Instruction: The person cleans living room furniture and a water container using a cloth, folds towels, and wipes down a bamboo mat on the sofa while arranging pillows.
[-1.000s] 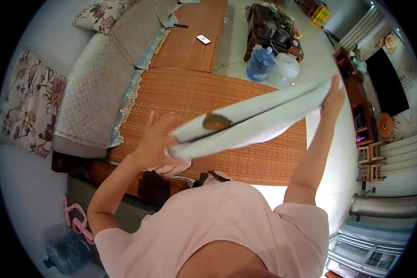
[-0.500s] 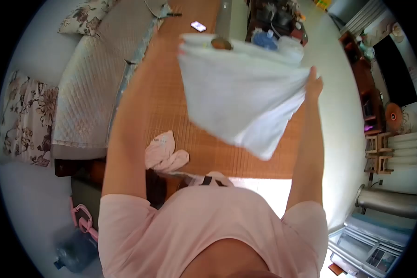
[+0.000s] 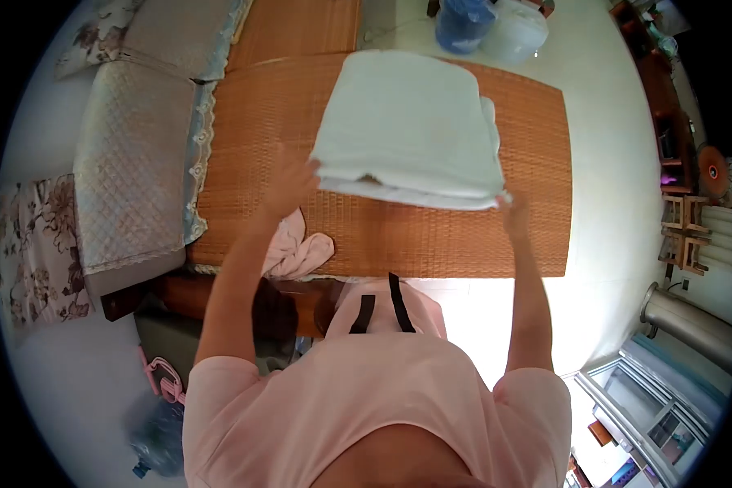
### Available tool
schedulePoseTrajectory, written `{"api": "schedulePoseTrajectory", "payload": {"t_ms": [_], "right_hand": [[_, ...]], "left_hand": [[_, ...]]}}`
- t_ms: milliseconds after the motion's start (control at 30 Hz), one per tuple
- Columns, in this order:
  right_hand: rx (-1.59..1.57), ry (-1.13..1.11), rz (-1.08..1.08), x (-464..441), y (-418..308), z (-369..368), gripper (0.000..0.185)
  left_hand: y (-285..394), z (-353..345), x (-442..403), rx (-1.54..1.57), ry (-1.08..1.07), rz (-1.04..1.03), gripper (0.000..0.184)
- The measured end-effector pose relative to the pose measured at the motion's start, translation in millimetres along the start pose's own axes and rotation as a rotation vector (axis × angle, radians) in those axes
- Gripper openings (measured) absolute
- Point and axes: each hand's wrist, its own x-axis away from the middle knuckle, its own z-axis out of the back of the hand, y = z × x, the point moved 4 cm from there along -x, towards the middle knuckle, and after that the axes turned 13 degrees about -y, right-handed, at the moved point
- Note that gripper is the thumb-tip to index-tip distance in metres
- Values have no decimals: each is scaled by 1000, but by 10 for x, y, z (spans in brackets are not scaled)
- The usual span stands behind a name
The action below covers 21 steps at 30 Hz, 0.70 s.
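Observation:
A folded white cloth (image 3: 411, 122) lies over the woven brown mat (image 3: 537, 163), its layered near edge toward me. A small dark patch shows at the middle of that edge. My left hand (image 3: 295, 180), a little blurred, has its fingers closed at the near left corner. At the near right corner, my right hand (image 3: 514, 218) pinches the cloth's edge. A crumpled pink cloth (image 3: 301, 252) lies on the mat just below my left hand, apart from the white one.
On the left stands a sofa with a quilted cover (image 3: 138, 154) and a floral cushion (image 3: 57, 248). Beyond the mat, a blue container (image 3: 464, 24) and a whitish plastic container (image 3: 514, 32) stand on the floor. Small wooden stools (image 3: 685, 232) are at the right.
The white cloth has come down from being held raised and tilted, and now lies flat on the mat. Both hands have lowered toward me with its near corners. My view has tipped downward.

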Motion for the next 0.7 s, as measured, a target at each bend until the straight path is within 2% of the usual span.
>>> {"api": "schedulePoseTrajectory", "payload": {"t_ms": [67, 100, 167, 267, 367, 400, 433, 500, 533, 567, 633, 700], "right_hand": [[109, -87, -115, 443, 269, -482, 41], [212, -122, -162, 671, 304, -667, 43], [247, -209, -101, 1205, 659, -1114, 45], [211, -278, -319, 1451, 762, -1161, 47], [53, -327, -332, 1075, 593, -909, 43], [-24, -202, -206, 915, 719, -894, 40], [-148, -170, -242, 707, 792, -835, 41], [51, -46, -340, 190, 524, -576, 45], [-22, -3, -410, -50, 578, -549, 48], [-94, 37, -481, -255, 649, -550, 51], [-54, -108, -564, -660, 585, -501, 60], [76, -62, -584, -995, 949, -719, 67]], "left_hand": [[427, -605, 297, 103, -199, 122, 10], [656, -744, 437, 146, -298, 110, 9], [1124, -945, 694, 247, -506, 79, 9], [1162, -941, 857, 192, -619, 8, 20], [807, -1114, 884, 201, -575, 40, 25], [633, -1117, 736, 266, -629, 84, 25], [409, -1045, 515, 330, -682, 129, 25], [78, -700, -61, 335, -663, 238, 27], [-63, -573, -366, 335, -652, 295, 29], [-184, -709, -501, 359, -648, 357, 29], [-400, -1042, -699, 428, -636, 484, 29], [-413, -1342, -822, 340, -573, 593, 28]]}}
